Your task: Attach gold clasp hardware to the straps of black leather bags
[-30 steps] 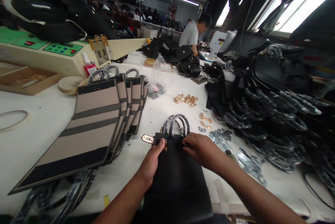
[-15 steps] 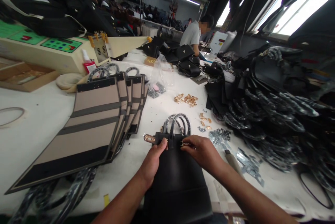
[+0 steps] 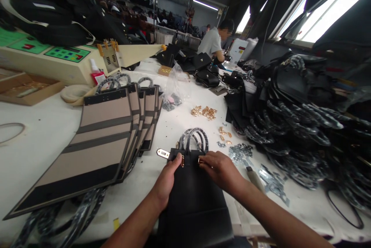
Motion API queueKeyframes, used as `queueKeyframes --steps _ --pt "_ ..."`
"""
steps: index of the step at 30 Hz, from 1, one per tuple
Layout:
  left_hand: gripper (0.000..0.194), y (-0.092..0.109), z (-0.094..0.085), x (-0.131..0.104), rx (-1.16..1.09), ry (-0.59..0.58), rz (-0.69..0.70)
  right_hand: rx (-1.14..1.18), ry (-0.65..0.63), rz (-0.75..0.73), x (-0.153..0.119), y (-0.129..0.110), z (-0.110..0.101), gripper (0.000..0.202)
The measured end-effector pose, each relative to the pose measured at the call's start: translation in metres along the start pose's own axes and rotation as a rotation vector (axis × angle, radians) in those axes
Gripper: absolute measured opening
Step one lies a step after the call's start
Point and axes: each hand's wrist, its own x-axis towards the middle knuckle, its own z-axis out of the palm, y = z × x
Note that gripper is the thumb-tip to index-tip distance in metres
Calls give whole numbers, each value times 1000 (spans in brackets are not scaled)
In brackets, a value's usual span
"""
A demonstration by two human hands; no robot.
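Bottom centre of the frame: a flat black leather bag panel [image 3: 195,197] lies on the white work table [image 3: 43,140], its lower edge running out of the bottom of the frame. The left hand [image 3: 166,180] rests on the panel's upper left part, fingers curled, thumb tip pressed at a small gold metal fitting [image 3: 182,160] on the top edge. The right hand [image 3: 222,170] lies on the upper right part, fingers bent and pinching at a second gold fitting [image 3: 200,160] — whether it is actually gripped cannot be told. A gold clasp plate [image 3: 162,153] projects from the panel's upper left corner. Two wrapped black loop handles [image 3: 193,139] stand above the top edge.

Just right of the right hand lies a scatter of small silver metal pieces [image 3: 242,150]; a few loose gold pieces [image 3: 224,132] sit above them. Left of centre, a fanned stack of tan panels with dark stripes and black borders [image 3: 107,132] covers the table.

Mid-frame, a heap of small gold hardware [image 3: 204,111] sits beside a clear plastic bag [image 3: 175,85]. The right side holds a large pile of black wrapped handles and bag parts [image 3: 304,124].

Upper left: a cream machine with a green control panel [image 3: 66,58]. Upper centre, far end — a seated person in a grey shirt [image 3: 211,41] among finished black bags [image 3: 205,74].
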Motion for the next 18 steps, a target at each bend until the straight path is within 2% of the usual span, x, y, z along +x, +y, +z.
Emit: queueKeyframes --steps 4,6,12,18 --pt "53 0 2 1 -18 -3 -2 13 53 15 -1 -8 -4 25" --pt "53 -1 3 0 -31 -1 5 1 68 24 0 -10 -6 21" --pt "55 -2 3 -1 -80 -24 -94 -61 7 -34 9 -12 -9 9" --pt "54 -2 3 -1 -71 1 -104 -106 -4 -48 11 -9 -7 8"
